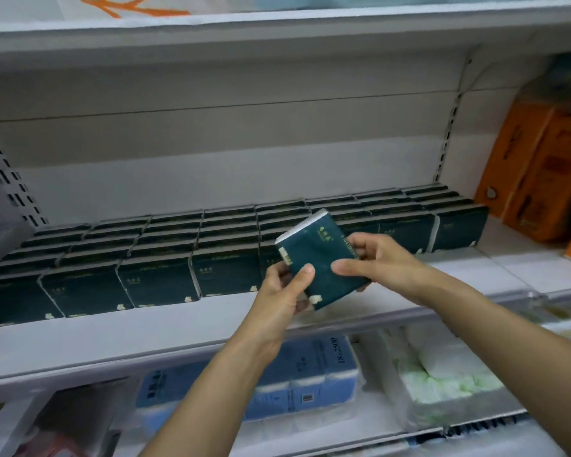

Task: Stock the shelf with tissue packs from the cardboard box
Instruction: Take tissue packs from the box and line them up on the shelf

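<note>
White shelf carries rows of dark green tissue packs standing from nine o'clock to three. Orange boxes sit at two o'clock. Above the shelf's front edge, both hands hold one tilted tissue pack: left hand fingers pinching its lower edge, right hand fingers gripping its right side.

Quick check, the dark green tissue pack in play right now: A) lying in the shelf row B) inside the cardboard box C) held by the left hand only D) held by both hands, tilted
D: the left hand and right hand both grip the tilted tissue pack in front of the shelf row.
</note>
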Motion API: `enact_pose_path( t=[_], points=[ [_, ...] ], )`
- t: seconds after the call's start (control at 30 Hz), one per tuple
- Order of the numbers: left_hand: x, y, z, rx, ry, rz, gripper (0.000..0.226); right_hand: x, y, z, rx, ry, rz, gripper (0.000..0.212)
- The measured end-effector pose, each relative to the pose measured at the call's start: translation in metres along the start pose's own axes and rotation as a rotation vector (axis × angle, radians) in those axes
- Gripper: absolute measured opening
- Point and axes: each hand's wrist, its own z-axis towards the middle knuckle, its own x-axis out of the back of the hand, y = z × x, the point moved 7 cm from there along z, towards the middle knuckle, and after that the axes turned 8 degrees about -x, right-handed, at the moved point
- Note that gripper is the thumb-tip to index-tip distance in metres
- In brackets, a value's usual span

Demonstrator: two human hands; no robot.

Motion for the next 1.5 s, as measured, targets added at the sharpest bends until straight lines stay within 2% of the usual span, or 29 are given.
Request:
enact_pose_path(
  t=[0.13,0.2,0.27,0.37,0.47,0.53,0.6,0.77,1.03,1.37,1.5],
  points=[
    [-0.007,-0.008,0.013,0.027,0.067,0.052,0.041,0.073,0.004,-0.001,0.013,0.241,0.093,0.04],
    [-0.01,-0.012,0.016,0.045,0.099,0.038,0.038,0.1,0.006,0.0,0.032,0.331,0.018,0.039],
    [-0.011,-0.016,0.018,0.058,0.13,0.025,0.036,0.113,0.007,0.003,0.053,0.322,-0.101,0.036],
    [-0.012,-0.02,0.02,0.063,0.171,0.019,0.031,0.109,0.012,0.012,0.101,0.196,-0.352,0.034],
    [-0.011,-0.021,0.02,0.061,0.198,0.019,0.036,0.089,0.025,0.02,0.155,0.1,-0.602,0.032],
    [-0.01,-0.02,0.021,0.058,0.208,0.022,0.038,0.081,0.031,0.023,0.213,0.214,-0.807,0.038],
    [-0.008,-0.019,0.021,0.059,0.214,0.022,0.037,0.075,0.033,0.021,0.296,0.345,-0.907,0.048],
    [-0.003,-0.019,0.021,0.06,0.245,0.016,0.031,0.06,0.043,0.026,0.374,0.355,-0.904,0.057],
    [-0.001,-0.019,0.022,0.068,0.291,-0.006,0.03,0.053,0.039,0.042,0.375,0.458,-0.954,0.058],
    [-0.002,-0.018,0.021,0.069,0.307,-0.018,0.028,0.049,0.039,0.045,0.424,0.491,-0.985,0.06],
    [-0.007,-0.016,0.017,0.049,0.333,-0.079,0.026,0.049,0.034,0.039,0.526,0.548,-1.064,0.059]
  ],
)
